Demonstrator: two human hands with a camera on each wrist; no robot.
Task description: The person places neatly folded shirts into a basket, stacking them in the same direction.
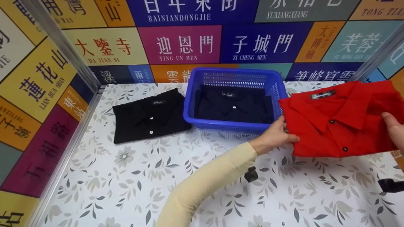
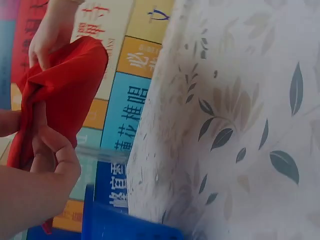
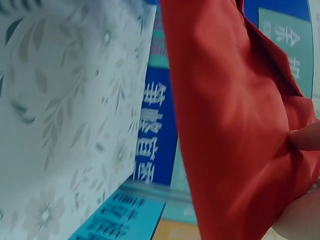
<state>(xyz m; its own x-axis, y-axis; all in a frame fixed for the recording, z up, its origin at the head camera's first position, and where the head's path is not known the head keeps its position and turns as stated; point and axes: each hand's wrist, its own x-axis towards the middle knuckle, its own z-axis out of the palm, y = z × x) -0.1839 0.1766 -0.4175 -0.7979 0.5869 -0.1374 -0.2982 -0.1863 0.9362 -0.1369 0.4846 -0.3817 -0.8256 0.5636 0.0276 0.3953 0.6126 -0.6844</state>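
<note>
On the head view alone, both hands' fingers pinch the red shirt (image 1: pixel 339 119) beside the basket (image 1: pixel 235 126).

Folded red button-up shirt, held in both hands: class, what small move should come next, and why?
Probably carry the folded red button-up shirt leftward over the blue plastic mesh basket. The left hand and right hand grip its two edges beside the basket, which already holds a folded dark navy shirt.

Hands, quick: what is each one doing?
Left hand: pinching the red shirt at its left edge.
Right hand: gripping the same shirt's right edge.
</note>
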